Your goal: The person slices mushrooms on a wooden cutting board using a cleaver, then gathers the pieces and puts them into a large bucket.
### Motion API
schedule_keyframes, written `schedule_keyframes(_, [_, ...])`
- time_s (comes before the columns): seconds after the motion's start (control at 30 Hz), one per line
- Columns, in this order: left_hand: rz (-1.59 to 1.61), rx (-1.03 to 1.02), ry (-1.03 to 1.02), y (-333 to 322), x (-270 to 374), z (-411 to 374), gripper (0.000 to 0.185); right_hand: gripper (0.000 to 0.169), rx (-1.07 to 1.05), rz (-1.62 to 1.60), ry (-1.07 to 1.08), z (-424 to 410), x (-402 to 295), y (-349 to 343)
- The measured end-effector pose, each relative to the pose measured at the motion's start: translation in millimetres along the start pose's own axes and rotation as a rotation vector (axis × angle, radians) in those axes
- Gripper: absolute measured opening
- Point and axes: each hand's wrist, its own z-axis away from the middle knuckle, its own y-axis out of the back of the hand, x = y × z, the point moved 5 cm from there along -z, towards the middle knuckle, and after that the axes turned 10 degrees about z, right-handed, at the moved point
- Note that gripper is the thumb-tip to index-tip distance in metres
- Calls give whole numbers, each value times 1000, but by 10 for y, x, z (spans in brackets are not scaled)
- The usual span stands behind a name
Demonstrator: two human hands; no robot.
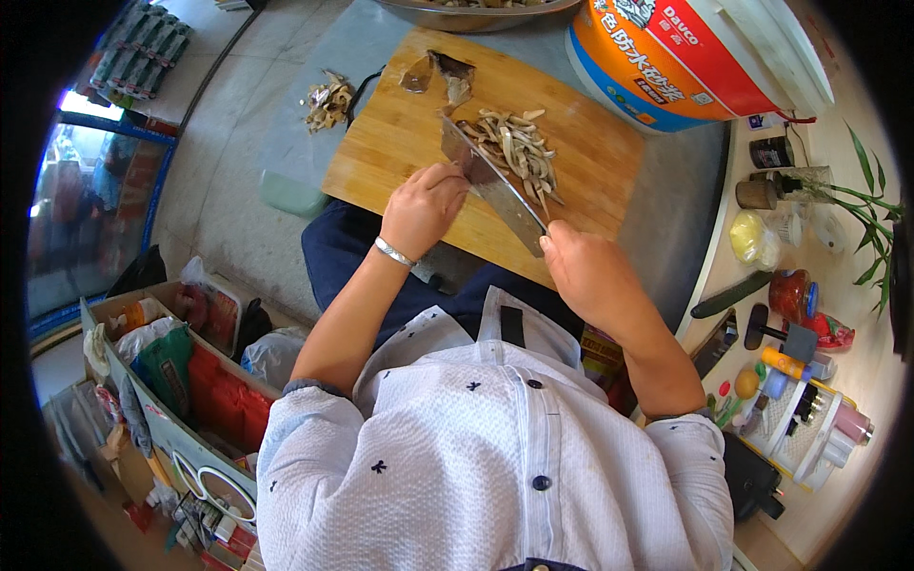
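My right hand (589, 271) grips a cleaver (510, 203) at its near end, and the blade slants away to the upper left over a bamboo cutting board (600, 157). Close against the blade's left face are the bent fingers of my left hand (425, 207). Whether they pinch a piece of food is hidden. Along the blade's right side lies a loose pile of sliced mushrooms (518, 146). Darker flat pieces of food (453, 75) rest near the board's far left corner.
Left of the board, scraps (328, 103) lie on a grey tabletop (285, 135). A metal basin (478, 14) and a large orange bucket (643, 64) stand beyond it. At right, a counter holds a cucumber (732, 294), a jar (791, 292) and a plant (867, 207).
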Motion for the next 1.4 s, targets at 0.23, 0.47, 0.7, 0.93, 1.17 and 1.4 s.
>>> schedule_keyframes(0.23, [-5,-35,-7,-13,9,-32,9,23,90,-25,-28,-196,99,-232])
schedule_keyframes(0.47, [93,111,-4,275,-211,-240,13,23,222,-90,-36,63,360,6])
schedule_keyframes(0.7, [-77,-155,125,269,-565,-833,22,20,88,-21,205,228,178,-125])
schedule_keyframes(0.93, [-79,-103,220,94,-687,-860,19,23,163,-28,-30,20,470,-64])
schedule_keyframes(1.17, [278,34,50,461,-32,-675,16,28,59,-493,-190,25,818,-251])
schedule_keyframes(1.4, [58,-293,-186,24,33,-395,25,30,8,-542,-230,41,727,-172])
